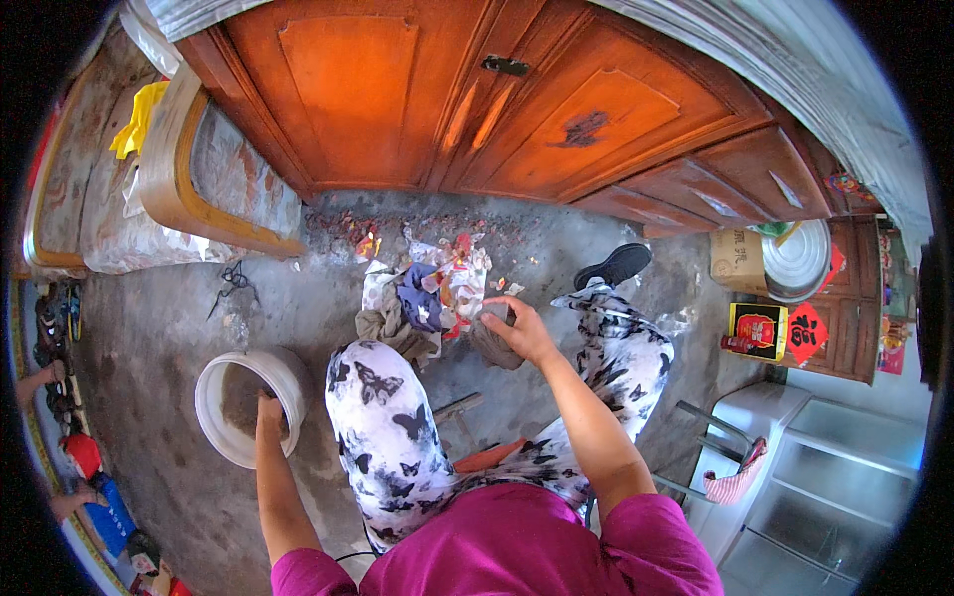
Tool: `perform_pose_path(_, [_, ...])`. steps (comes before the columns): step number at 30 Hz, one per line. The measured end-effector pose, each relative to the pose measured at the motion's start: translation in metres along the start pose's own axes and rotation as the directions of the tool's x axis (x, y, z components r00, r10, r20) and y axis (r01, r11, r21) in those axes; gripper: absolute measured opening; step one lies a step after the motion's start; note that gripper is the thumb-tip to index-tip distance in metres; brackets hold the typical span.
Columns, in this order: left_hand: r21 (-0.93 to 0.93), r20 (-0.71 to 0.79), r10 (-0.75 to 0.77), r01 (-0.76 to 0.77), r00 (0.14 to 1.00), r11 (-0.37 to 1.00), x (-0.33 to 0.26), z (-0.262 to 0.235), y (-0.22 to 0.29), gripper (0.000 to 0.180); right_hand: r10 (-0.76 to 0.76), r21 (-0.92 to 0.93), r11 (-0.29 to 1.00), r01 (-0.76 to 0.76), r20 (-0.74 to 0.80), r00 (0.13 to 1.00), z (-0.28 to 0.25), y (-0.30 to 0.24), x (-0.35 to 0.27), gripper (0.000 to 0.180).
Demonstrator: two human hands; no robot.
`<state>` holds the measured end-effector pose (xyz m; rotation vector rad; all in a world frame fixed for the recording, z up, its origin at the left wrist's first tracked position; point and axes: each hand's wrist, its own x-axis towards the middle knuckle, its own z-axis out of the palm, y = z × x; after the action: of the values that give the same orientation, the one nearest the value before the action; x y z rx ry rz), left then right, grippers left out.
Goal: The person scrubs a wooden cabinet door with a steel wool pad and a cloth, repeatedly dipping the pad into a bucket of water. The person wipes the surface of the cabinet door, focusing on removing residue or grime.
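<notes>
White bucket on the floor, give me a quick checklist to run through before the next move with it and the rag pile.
1. White bucket upright on the concrete floor: ok.
2. Left hand on the bucket: ok, it rests at the inner rim.
3. Right hand has a firm hold on the grey cloth: cannot tell, fingers partly hide it.
4. What is in the bucket: cannot tell, the inside looks dark and murky.
5. Pile of rags and scraps within reach: ok, it lies just in front of the knees.
6. Scissors away from both hands: ok.
</notes>
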<state>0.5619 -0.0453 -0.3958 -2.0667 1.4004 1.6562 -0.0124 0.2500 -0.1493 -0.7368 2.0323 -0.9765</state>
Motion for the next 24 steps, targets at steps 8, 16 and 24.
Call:
perform_pose_path(8, [0.053, 0.227, 0.228, -0.246, 0.947, 0.968, -0.013, 0.001, -0.007, 0.048, -0.03, -0.017, 0.999, 0.029, -0.06, 0.998, -0.004, -0.008, -0.002, 0.038])
perform_pose_path(16, [-0.114, 0.048, 0.347, -0.34, 0.936, 0.933, -0.169, -0.005, 0.079, 0.034, -0.036, -0.008, 0.999, 0.036, -0.065, 0.997, -0.001, -0.014, 0.001, 0.041])
perform_pose_path(24, [-0.241, 0.094, 0.355, -0.324, 0.93, 0.915, -0.231, -0.005, 0.12, 0.042, -0.029, -0.037, 0.999, 0.028, -0.028, 0.999, -0.002, -0.014, 0.001, 0.039])
